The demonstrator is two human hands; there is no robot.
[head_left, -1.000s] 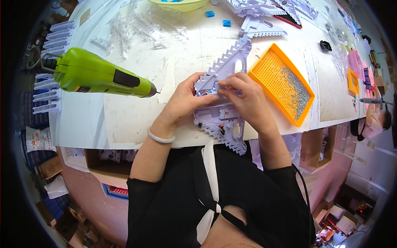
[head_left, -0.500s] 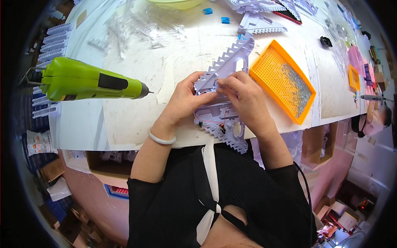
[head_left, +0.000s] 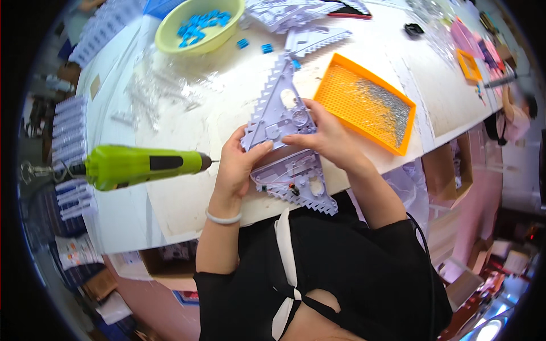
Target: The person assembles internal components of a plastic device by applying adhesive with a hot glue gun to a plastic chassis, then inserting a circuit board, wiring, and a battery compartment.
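Note:
A pale lavender plastic shell (head_left: pixel 273 116) with a saw-toothed edge lies between my hands, its moulded inner side up. My left hand (head_left: pixel 236 162) grips its lower left corner, thumb on top. My right hand (head_left: pixel 330 136) closes on its right edge, with the thumb pressed on the inner face near the bottom. Just below rests a matching shell half (head_left: pixel 290 177) with thin wires and a small dark component (head_left: pixel 294 189) in it. It overhangs the front of the table.
A green electric screwdriver (head_left: pixel 145 166) hangs at the left, tip toward my left hand. An orange tray (head_left: pixel 335 108) of small metal screws lies to the right. Beyond are a yellow bowl (head_left: pixel 166 44) of blue pieces, clear plastic bags (head_left: pixel 162 91) and more lavender shells (head_left: pixel 318 41).
My right hand's fingers have gone from a pinch over the shell's middle to a grip on its right edge. The view has shifted, bringing the bowl into sight.

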